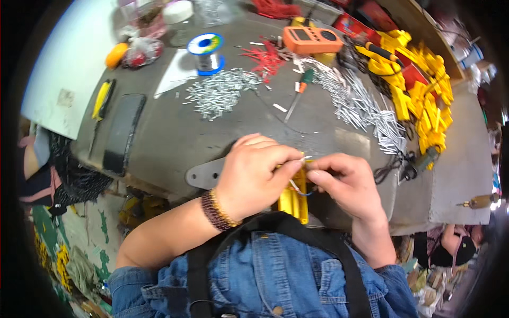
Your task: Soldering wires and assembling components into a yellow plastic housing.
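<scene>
My left hand [260, 172], with a beaded bracelet at its wrist, is closed in a pinch at the table's near edge. A small pale wire end [306, 157] pokes out at its fingertips. Close beside it, my right hand [344, 183] is also pinched shut; what lies between its fingers is too small to make out. Beneath the hands sits a yellow plastic casing [294, 208], partly hidden by the left hand. A thin white and blue wire [301, 192] curves over it. A grey metal plate with holes [204, 174] shows beside my left hand.
Beyond my hands are a pile of silvery pins [220, 93], a solder spool [205, 55], red sleeves [266, 59] and a screwdriver [300, 93]. An orange multimeter [312, 40] stands far back. Yellow casings [424, 90] heap right; a dark phone [123, 132] lies left.
</scene>
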`<action>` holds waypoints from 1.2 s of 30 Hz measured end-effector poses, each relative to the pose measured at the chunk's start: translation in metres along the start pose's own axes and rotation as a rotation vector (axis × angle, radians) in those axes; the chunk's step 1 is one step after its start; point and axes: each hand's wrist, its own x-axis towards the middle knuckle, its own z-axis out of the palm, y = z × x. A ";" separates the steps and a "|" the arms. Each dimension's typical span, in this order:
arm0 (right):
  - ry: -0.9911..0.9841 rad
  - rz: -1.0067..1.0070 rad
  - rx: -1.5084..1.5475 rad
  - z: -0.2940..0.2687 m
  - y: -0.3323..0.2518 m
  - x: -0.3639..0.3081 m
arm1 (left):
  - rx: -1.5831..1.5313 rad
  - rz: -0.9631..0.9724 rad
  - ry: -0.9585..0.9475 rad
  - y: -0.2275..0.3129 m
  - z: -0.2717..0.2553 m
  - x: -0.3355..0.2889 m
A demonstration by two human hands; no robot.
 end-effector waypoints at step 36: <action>0.054 0.061 0.212 0.004 -0.004 -0.006 | 0.276 0.084 -0.077 0.014 -0.003 -0.001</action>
